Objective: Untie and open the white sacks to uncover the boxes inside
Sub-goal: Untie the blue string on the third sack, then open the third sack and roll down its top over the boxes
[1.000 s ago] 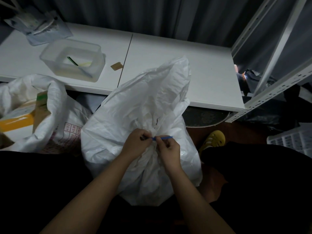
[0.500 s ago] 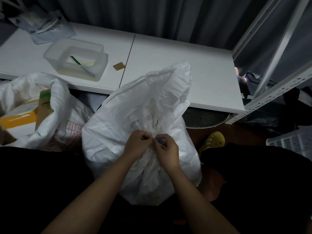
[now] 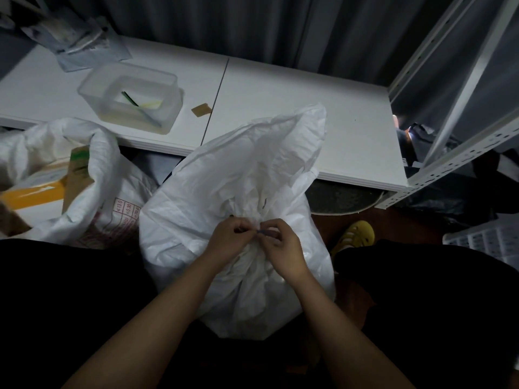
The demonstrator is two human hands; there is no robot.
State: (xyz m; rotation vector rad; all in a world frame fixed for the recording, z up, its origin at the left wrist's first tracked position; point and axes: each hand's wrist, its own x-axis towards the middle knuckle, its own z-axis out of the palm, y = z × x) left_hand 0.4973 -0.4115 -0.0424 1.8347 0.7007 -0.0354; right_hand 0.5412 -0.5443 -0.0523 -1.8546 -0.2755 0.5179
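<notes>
There is a single view, from the person's head, looking forward and steeply down, close over the fingers (image 3: 254, 231) at frame centre. Beyond the fingers lies the white surface (image 3: 323, 108); the forearms enter from the bottom edge.

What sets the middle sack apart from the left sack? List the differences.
The middle sack is tied at the neck, where both hands pinch a blue tie; the left sack is open. The left sack shows a box inside; the middle sack hides its contents. The left sack bears red print; the middle sack looks plain. Both are white and crinkled.
</notes>
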